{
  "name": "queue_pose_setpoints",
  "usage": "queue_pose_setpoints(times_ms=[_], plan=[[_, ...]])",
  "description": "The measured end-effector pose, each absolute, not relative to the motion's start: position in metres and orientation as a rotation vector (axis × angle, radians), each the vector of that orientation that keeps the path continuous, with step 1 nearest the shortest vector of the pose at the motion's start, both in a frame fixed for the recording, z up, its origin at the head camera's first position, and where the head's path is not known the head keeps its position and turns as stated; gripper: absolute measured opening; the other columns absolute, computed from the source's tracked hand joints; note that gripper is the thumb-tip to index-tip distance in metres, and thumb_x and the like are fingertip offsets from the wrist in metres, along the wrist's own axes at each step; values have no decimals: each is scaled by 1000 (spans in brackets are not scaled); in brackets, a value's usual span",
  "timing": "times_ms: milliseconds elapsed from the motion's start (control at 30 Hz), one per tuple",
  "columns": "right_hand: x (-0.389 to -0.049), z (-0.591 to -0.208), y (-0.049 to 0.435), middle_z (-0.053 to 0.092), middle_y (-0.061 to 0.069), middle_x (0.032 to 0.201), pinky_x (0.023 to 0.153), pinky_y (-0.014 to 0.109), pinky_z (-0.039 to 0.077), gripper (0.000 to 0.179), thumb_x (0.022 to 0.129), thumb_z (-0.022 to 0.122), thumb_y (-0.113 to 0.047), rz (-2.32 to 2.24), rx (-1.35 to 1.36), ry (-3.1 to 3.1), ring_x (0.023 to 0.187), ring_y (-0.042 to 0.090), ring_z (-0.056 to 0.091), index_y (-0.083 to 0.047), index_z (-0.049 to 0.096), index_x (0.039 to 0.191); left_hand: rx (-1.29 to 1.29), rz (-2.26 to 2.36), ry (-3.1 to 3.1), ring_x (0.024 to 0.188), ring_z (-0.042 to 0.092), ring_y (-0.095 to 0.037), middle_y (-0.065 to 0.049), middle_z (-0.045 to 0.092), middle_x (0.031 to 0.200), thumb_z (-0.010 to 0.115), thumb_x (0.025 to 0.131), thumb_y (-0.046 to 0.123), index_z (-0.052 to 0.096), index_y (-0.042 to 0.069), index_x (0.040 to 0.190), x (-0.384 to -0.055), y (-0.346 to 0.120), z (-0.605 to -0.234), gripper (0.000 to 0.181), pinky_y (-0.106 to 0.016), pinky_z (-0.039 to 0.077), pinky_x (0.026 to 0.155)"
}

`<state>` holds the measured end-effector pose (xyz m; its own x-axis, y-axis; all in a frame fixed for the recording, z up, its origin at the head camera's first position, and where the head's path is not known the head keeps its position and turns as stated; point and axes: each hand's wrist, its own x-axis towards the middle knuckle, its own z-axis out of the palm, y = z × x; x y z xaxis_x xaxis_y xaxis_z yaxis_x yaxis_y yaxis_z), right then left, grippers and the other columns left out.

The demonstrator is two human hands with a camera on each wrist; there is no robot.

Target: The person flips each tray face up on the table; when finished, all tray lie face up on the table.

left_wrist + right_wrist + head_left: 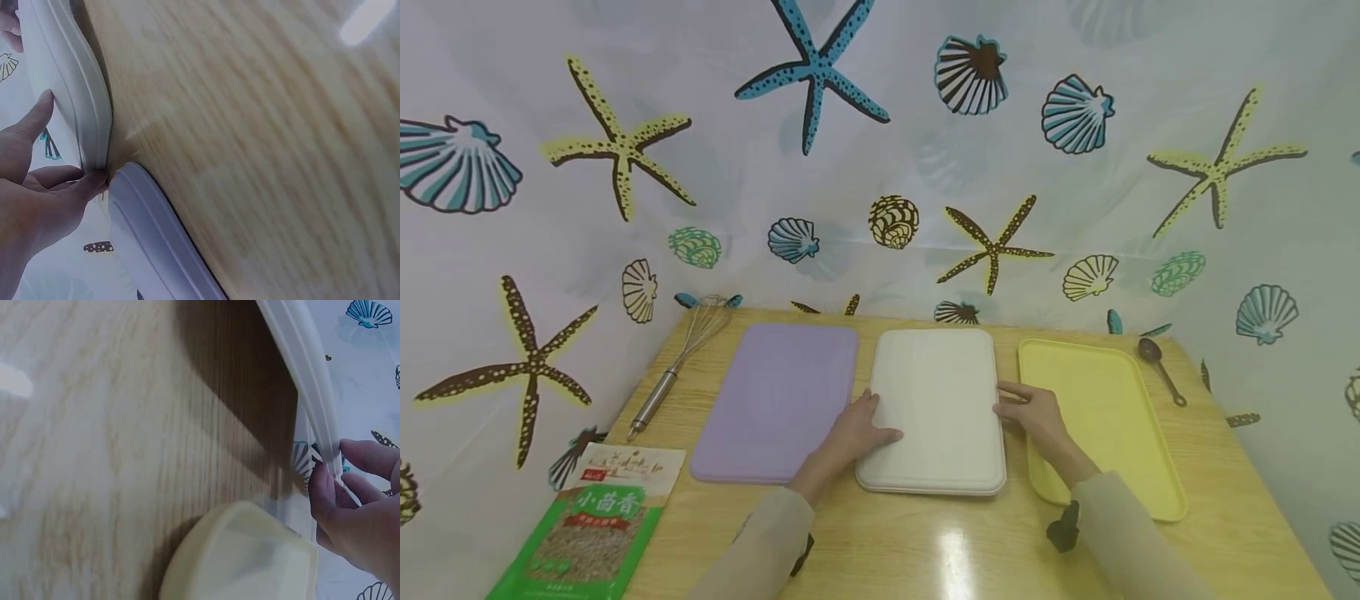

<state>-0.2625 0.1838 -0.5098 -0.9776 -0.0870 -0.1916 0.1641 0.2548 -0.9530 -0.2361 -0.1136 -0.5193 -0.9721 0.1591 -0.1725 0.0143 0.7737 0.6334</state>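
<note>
Between the other two trays, a white tray (936, 400) shows a smooth, flat face upward. My left hand (853, 429) holds its left edge, thumb over the top and fingers at the side; the left wrist view shows this hand (47, 181) at the rim. At the opposite edge, my right hand (1036, 417) pinches the rim between thumb and fingers. In the right wrist view, the white tray's edge (306, 369) stands above a dark shadow on the table. A purple tray (775, 400) lies left, close to my left hand, and a yellow tray (1097, 417) lies beneath my right forearm.
A whisk (673, 367) lies at the table's left edge, behind a green seed packet (587, 525). On the far right is a dark spoon (1161, 371). A patterned curtain (865, 167) encloses the wooden table (880, 550) at the back and sides.
</note>
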Motion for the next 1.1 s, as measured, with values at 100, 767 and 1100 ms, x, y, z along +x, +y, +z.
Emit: queue_pose_setpoints(times_ms=[100, 767, 1100], plan=[[-263, -507, 185, 52, 26, 135, 95, 37, 51, 49, 89, 67, -7, -1795, 45, 2317, 120, 34, 56, 4, 53, 134, 154, 997, 2752, 138, 27, -44, -28, 25, 152, 74, 84, 36, 35, -11, 142, -237, -116, -524, 84, -52, 26, 114], [-275, -465, 188, 53, 14, 138, 111, 50, 33, 50, 88, 70, -26, -1626, -182, 2383, 131, 33, 44, -6, 59, 132, 156, 1107, 2708, 141, 21, -42, -29, 21, 153, 63, 90, 46, 29, -13, 144, -233, -120, -522, 87, -50, 20, 116], [-281, -448, 180, 54, 14, 137, 109, 51, 35, 53, 87, 71, -32, -1582, -249, 2412, 123, 32, 52, -9, 58, 133, 191, 1122, 2716, 141, 20, -42, -30, 19, 153, 58, 90, 56, 27, -14, 144, -234, -120, -528, 94, -51, 21, 116]])
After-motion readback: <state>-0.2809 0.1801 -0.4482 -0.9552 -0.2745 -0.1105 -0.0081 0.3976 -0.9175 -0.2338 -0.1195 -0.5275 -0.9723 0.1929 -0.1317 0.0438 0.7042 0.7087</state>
